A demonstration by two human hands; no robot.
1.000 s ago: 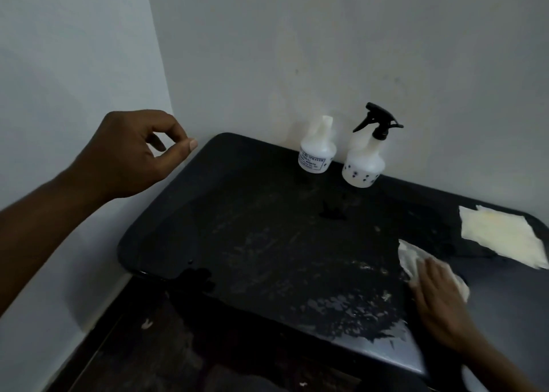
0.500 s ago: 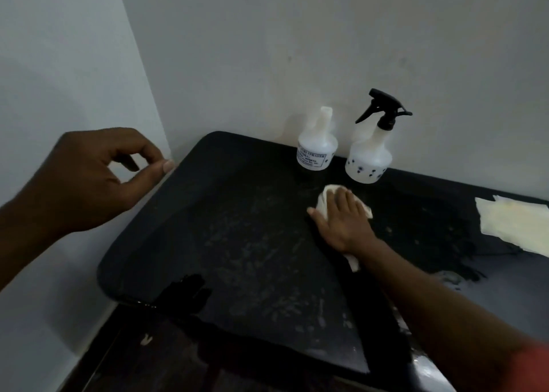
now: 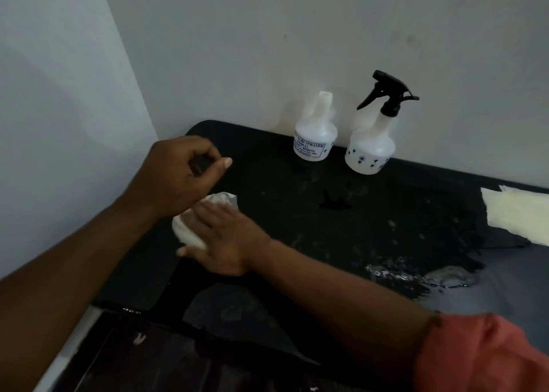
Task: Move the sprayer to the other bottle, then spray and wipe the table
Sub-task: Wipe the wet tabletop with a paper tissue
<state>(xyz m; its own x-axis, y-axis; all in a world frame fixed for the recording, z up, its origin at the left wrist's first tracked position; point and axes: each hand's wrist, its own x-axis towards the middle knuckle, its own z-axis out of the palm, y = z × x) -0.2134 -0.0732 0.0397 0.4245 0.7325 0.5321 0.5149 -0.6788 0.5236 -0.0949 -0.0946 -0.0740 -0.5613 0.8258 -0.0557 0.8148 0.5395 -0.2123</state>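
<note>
At the left end of the glossy black table point(image 3: 371, 231), the right hand point(image 3: 225, 240) lies flat, fingers spread, pressing a crumpled white cloth point(image 3: 190, 228) against the surface — it bears down on the wad rather than closing round it. Just above and touching nothing visible, the left hand point(image 3: 181, 174) hangs loosely curled, thumb tip meeting the bent forefinger, with nothing seen in it. The right forearm crosses the table's front edge, a coral-red sleeve point(image 3: 475, 353) pushed up at the elbow.

Against the pale back wall stand two squat, translucent white plastic bottles with tapering necks. The left bottle point(image 3: 315, 137) carries a printed label and its neck is bare and open. The right bottle point(image 3: 370, 150), dotted with small dark flower prints, wears the black trigger sprayer point(image 3: 387, 95), its nozzle pointing left.

Toward the right front, a smeared wet patch point(image 3: 416, 275) glistens with beaded droplets — the sheen breaks up into streaks around it. A flat, cream-coloured sheet point(image 3: 517, 216) lies at the far right edge, well apart from both hands.
</note>
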